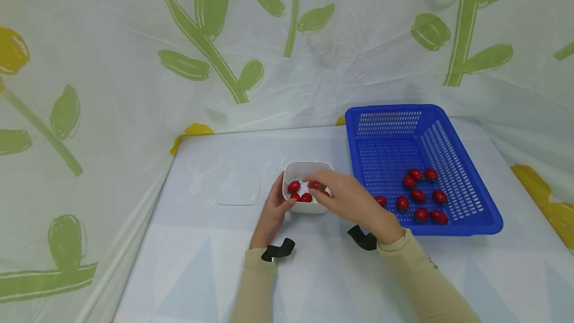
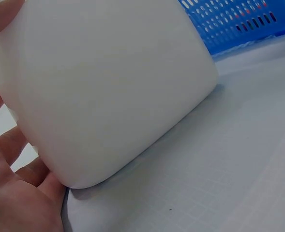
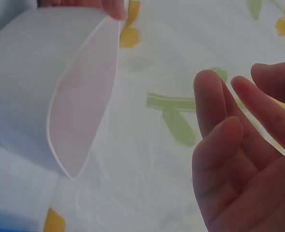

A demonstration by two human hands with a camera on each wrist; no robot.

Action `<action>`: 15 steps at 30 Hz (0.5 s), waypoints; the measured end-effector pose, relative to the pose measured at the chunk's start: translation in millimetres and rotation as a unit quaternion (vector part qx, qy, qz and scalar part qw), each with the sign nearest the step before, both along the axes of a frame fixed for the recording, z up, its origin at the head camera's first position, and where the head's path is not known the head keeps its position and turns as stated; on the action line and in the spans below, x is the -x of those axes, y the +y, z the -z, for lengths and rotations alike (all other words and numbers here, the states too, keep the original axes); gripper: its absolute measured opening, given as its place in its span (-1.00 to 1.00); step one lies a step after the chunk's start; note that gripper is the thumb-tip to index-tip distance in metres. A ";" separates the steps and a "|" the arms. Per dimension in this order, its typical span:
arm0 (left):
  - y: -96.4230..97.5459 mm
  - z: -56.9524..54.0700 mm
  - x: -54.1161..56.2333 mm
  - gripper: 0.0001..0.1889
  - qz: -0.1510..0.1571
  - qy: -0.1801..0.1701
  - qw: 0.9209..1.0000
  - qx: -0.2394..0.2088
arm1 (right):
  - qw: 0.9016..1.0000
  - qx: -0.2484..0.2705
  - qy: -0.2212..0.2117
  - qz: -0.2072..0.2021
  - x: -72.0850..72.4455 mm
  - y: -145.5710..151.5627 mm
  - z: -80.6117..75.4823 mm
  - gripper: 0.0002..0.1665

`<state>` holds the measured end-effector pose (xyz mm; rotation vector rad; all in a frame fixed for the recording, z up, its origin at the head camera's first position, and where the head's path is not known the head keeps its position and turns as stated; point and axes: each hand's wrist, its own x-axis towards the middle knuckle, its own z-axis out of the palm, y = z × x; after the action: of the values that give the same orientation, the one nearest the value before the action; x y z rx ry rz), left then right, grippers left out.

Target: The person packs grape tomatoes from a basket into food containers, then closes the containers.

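Observation:
A white plastic box (image 1: 309, 208) (image 2: 108, 96) stands on the table with several small red tomatoes (image 1: 294, 186) inside. My left hand (image 1: 273, 209) (image 2: 21, 198) holds it at the left side, thumb at the front rim and fingers along the wall. Over the box's right side is my right hand (image 1: 347, 196), its fingertips above the opening. In the right wrist view, the right hand (image 3: 248, 164) has loosely bent fingers and nothing between them, apart from the box (image 3: 31, 87). Part of the box's inside is hidden by this hand in the head view.
Right of the box, a blue perforated basket (image 1: 453, 230) holds several more red tomatoes (image 1: 418, 195) toward its front. A clear flat lid (image 1: 239, 188) lies on the table to the left. Behind the table hangs a white sheet with a plant print (image 1: 134, 79).

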<state>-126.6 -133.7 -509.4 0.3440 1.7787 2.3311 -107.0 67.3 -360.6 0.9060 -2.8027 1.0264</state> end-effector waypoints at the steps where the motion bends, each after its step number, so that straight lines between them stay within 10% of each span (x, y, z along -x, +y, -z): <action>1: 0.1 2.2 0.6 -0.27 -0.002 -0.002 1.000 -0.002 | 1.000 -0.007 0.004 -0.003 0.9 1.6 -1.7 -0.65; 15: -0.3 8.7 1.0 -0.28 -0.018 -0.016 1.000 0.015 | 0.998 -0.053 -0.014 0.007 11.9 39.2 -11.3 -0.60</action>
<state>-127.6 -134.0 -518.1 0.2717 1.8185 2.3181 -118.9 106.5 -349.3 0.8869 -2.9081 0.9031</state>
